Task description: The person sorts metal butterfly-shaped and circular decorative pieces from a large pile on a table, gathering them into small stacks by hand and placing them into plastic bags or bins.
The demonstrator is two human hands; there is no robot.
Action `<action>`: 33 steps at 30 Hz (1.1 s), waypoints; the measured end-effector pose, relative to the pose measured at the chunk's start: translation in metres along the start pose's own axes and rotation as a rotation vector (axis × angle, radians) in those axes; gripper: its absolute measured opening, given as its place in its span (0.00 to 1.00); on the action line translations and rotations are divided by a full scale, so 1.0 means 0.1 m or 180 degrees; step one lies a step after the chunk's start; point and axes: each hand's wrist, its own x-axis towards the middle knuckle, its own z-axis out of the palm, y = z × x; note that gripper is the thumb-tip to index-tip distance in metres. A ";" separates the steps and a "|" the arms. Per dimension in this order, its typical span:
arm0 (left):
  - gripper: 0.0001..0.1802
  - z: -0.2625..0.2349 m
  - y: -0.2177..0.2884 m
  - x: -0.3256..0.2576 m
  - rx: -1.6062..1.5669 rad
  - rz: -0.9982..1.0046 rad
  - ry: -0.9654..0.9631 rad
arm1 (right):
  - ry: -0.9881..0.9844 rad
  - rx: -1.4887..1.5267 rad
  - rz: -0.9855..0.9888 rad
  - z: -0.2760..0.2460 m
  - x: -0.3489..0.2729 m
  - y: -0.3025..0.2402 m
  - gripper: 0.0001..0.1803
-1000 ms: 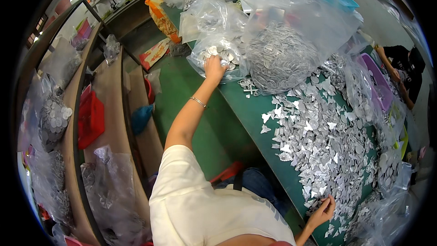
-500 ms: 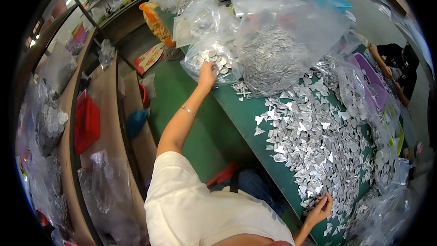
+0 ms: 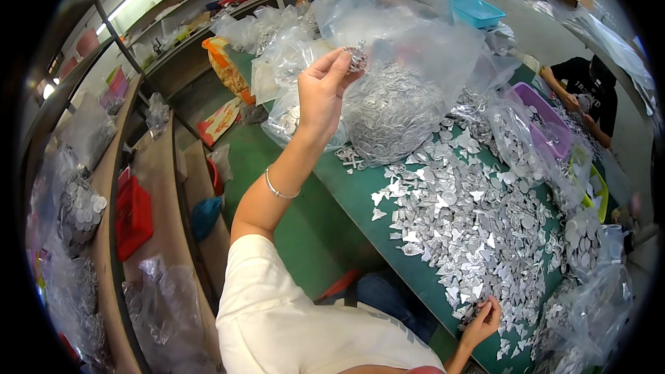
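- Hands first: the left hand is raised above the table, fingers pressed together in a pinch on a small cluster of silver metal pieces, held up in front of the large clear bag.
- The right hand rests low at the near edge of the green table, fingers curled onto the loose pieces; whether it actually pinches one is too small to tell.
- A thin silver bracelet circles the left forearm.
- Edges and room: the table's near edge runs diagonally from upper left to lower right. A bare green strip lies along that edge beneath the raised arm; farther right, the heap of silver scraps spreads almost to the edge.
- Left of the table, a green floor aisle lies open between the table and the wooden shelves.
- Containers: the large clear bag is part full of grey metal pieces. Smaller clear bags of similar parts crowd behind it.
- A purple tray sits at the far right of the table, and a blue tray beyond the bags.
- A red bin stands on the shelves, with bagged discs beside it.
- Another person in dark clothing works at the far right.
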 end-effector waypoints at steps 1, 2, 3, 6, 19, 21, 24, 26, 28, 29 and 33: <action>0.11 0.05 0.02 -0.04 -0.0030 -0.0148 -0.0032 | 0.0043 0.0001 0.0021 0.00 -0.01 -0.01 0.08; 0.11 0.10 0.03 -0.06 -0.0058 -0.0296 -0.0065 | 0.0023 0.0023 0.0018 -0.02 -0.01 0.01 0.08; 0.11 0.11 0.03 -0.07 -0.0178 -0.0375 -0.0159 | -0.0010 0.0041 0.0023 -0.04 -0.01 0.03 0.08; 0.12 0.15 0.03 -0.09 -0.0224 -0.0601 -0.0227 | -0.0026 0.0116 -0.0002 -0.06 -0.02 0.07 0.08; 0.09 0.81 0.21 0.93 0.2395 0.2167 -0.0307 | -0.0043 -0.0035 -0.0001 -0.04 -0.04 0.06 0.08; 0.09 0.77 0.11 1.22 0.3008 0.1528 -0.0376 | -0.0037 -0.0042 -0.0085 -0.03 -0.05 0.05 0.08; 0.09 0.78 -0.08 1.30 0.3328 0.0913 -0.0497 | 0.0003 -0.0024 -0.0064 -0.01 -0.05 0.10 0.08; 0.10 0.78 -0.14 1.35 0.3569 0.1215 -0.0480 | -0.0005 -0.0048 -0.0081 -0.01 -0.05 0.05 0.08; 0.11 0.77 -0.24 1.36 0.3993 0.2013 -0.0404 | -0.0037 -0.0109 -0.0075 -0.05 -0.07 0.04 0.07; 0.11 0.77 -0.24 1.41 0.3816 0.2887 -0.0277 | -0.0015 -0.0111 -0.0127 -0.04 -0.05 0.11 0.07; 0.16 1.17 -0.21 0.90 0.2723 0.3911 -0.0185 | 0.0053 -0.0343 -0.0276 -0.05 -0.01 0.00 0.06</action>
